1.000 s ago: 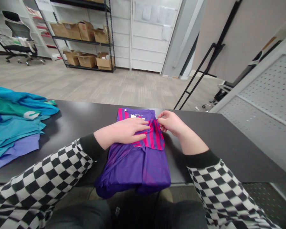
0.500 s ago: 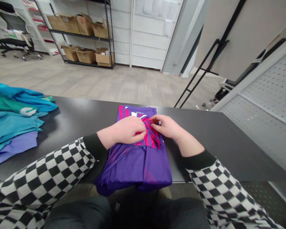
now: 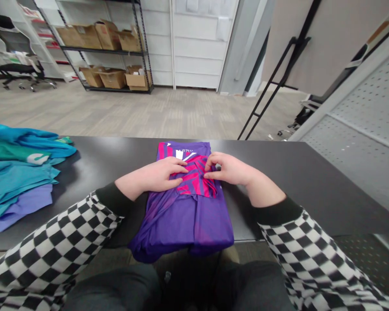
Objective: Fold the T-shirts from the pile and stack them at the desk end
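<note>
A purple shirt (image 3: pixel 210 224) with pink stripes and white marks lies folded in at its sides on the black table (image 3: pixel 262 172). Its near end hangs over the front edge. On the striped part, a sleeve-like flap (image 3: pixel 194 185) is bunched into pleats. My left hand (image 3: pixel 164 172) rests flat across the left side of this part, fingers stretched and apart. At the right edge of the stripes, my right hand (image 3: pixel 231 169) is curled, its thumb and fingertips closed on a fold of the shirt.
A heap of blue, green and lilac clothes (image 3: pixel 22 172) lies at the table's left end. Beyond the table stand a shelf rack with cardboard boxes (image 3: pixel 112 80), an office chair (image 3: pixel 14 52) and a black-framed stand (image 3: pixel 275 86). A perforated panel (image 3: pixel 369 103) borders the right side.
My left hand has shifted left and its fingers have spread out over the striped cloth. The flap under it lies flatter. My right hand stays at the right edge, slightly lower at the thumb.
</note>
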### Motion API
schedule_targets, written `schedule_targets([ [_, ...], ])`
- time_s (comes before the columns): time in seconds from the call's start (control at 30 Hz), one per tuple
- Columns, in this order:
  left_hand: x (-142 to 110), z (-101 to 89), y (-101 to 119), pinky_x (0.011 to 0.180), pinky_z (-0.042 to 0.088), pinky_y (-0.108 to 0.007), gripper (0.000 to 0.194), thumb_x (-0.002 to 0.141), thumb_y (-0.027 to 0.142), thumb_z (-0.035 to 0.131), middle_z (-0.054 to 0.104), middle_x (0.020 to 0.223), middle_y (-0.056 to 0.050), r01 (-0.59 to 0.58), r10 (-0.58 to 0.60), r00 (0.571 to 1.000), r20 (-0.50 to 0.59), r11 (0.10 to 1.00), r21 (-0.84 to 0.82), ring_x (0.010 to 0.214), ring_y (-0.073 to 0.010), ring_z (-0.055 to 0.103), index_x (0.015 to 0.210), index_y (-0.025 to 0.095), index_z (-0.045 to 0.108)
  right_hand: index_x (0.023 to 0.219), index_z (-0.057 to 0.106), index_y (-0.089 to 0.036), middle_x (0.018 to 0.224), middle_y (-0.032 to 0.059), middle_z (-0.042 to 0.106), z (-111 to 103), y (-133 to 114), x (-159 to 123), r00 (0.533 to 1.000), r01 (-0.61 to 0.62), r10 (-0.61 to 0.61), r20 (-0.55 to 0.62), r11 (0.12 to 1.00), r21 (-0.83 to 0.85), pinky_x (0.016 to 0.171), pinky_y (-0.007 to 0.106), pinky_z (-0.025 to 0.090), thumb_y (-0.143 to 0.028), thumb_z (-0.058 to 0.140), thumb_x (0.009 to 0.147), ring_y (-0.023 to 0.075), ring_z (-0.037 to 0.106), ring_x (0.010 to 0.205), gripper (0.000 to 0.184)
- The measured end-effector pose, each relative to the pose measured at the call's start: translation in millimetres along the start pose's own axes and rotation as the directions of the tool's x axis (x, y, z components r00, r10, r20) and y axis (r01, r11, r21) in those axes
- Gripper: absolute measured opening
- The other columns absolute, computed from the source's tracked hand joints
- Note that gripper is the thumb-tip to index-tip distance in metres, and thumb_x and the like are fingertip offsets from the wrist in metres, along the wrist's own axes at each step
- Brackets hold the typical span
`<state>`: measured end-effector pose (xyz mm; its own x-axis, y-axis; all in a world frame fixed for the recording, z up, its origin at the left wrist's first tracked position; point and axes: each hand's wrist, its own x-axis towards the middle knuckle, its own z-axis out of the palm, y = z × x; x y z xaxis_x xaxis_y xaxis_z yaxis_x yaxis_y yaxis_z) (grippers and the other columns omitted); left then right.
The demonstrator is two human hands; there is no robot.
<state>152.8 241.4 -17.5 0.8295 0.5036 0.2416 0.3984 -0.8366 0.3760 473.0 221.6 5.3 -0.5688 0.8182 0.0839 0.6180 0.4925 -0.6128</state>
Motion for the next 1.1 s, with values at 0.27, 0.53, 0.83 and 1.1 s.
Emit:
schedule_targets([
  [0.27, 2.3, 5.7, -2.9, 0.128, 0.051, -0.051, 0.038, 0.108, 0.037, 0.070, 0.072, 0.154, -0.017, -0.004, 0.004, 1.000, 0.016, 1.000, 0.001, 0.144, -0.0334, 0.067, 0.141, 0.020, 0.080, 0.086, 0.079, -0.023, 0.093, 0.0028, 0.075, -5.9, -8.9, -14.3, 0.971, -0.031, 0.013, 0.238, 0.997, 0.072, 0.081, 0.034, 0.049, -0.054, 0.093, 0.086, 0.0213, 0.066, 0.088, 0.034],
  [0.53, 4.9, 6.6, 0.3, 0.126, 0.052, -0.053, 0.037, 0.107, 0.037, 0.071, 0.072, 0.152, -0.018, -0.001, 0.001, 1.000, -0.010, 1.000, 0.002, 0.142, -0.0337, 0.067, 0.138, 0.018, 0.078, 0.091, 0.081, -0.024, 0.088, 0.0025, 0.077, 0.2, -12.1, -14.7, 0.949, -0.113, 0.068, 0.308, 0.985, 0.130, 0.074, 0.034, 0.048, -0.064, 0.092, 0.082, 0.0208, 0.066, 0.079, 0.043],
  [0.83, -96.0, -2.7, 85.8, 0.101, 0.062, -0.039, 0.020, 0.108, 0.021, 0.063, 0.084, 0.112, -0.009, 0.221, -0.320, 0.770, -0.552, 0.946, -0.239, 0.107, -0.0237, 0.078, 0.115, 0.022, 0.082, 0.090, 0.080, -0.024, 0.090, 0.0052, 0.080, 5.9, -14.1, -10.7, 0.976, 0.206, -0.202, -0.076, 0.978, 0.037, 0.079, 0.036, 0.052, -0.049, 0.071, 0.106, 0.0220, 0.070, 0.082, 0.031],
  [1.1, -217.6, 68.0, 187.4, 0.059, 0.049, -0.028, 0.017, 0.088, 0.024, 0.065, 0.069, 0.066, 0.000, 0.526, -0.854, 0.317, -0.412, 0.520, -0.673, 0.063, -0.0179, 0.064, 0.075, 0.022, 0.076, 0.097, 0.079, -0.026, 0.099, 0.0061, 0.084, 17.5, -32.0, -1.3, 0.863, 0.450, -0.460, -0.210, 0.888, -0.092, 0.092, 0.042, 0.057, -0.034, 0.071, 0.106, 0.0265, 0.076, 0.094, 0.015],
])
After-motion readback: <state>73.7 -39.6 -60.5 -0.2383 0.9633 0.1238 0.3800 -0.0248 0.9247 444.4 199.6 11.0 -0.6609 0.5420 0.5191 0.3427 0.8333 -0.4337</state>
